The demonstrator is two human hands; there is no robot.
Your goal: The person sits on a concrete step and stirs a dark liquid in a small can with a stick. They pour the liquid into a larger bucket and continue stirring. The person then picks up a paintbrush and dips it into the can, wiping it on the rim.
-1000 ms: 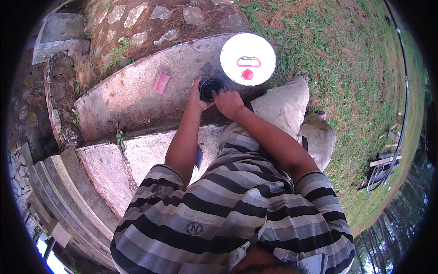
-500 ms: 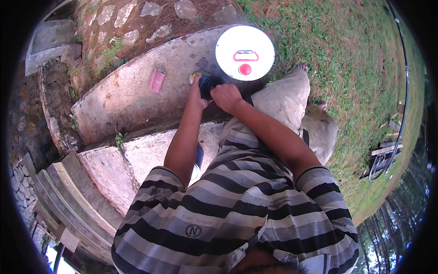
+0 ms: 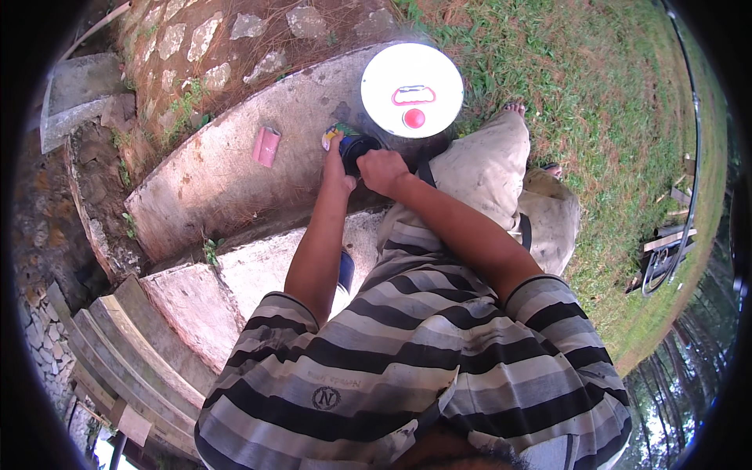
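Note:
A dark cylindrical container (image 3: 361,146) with a black opening and a colourful green, yellow and blue side is held up over the stone ledge. My left hand (image 3: 335,166) is closed around its left side. At the container's right rim sits my right hand (image 3: 382,170), its fingers curled in a fist; what they grip, if anything, is hidden. Just beyond my hands stands a white round container top (image 3: 411,72) with a red-edged handle (image 3: 413,95) and a red cap (image 3: 413,118). A small pink object (image 3: 266,146) lies on the ledge to the left.
The curved stone ledge (image 3: 204,168) runs beneath my hands, with a lower pale stone step (image 3: 196,294) nearer me. Wooden boards (image 3: 141,341) lie at lower left. My legs (image 3: 486,168) rest at right beside the grass (image 3: 595,141). A dark pipe (image 3: 693,157) curves along the far right.
The view has shifted slightly. My right fist has moved a little at the container's rim, and the container looks slightly more tilted. Both hands stay together at it.

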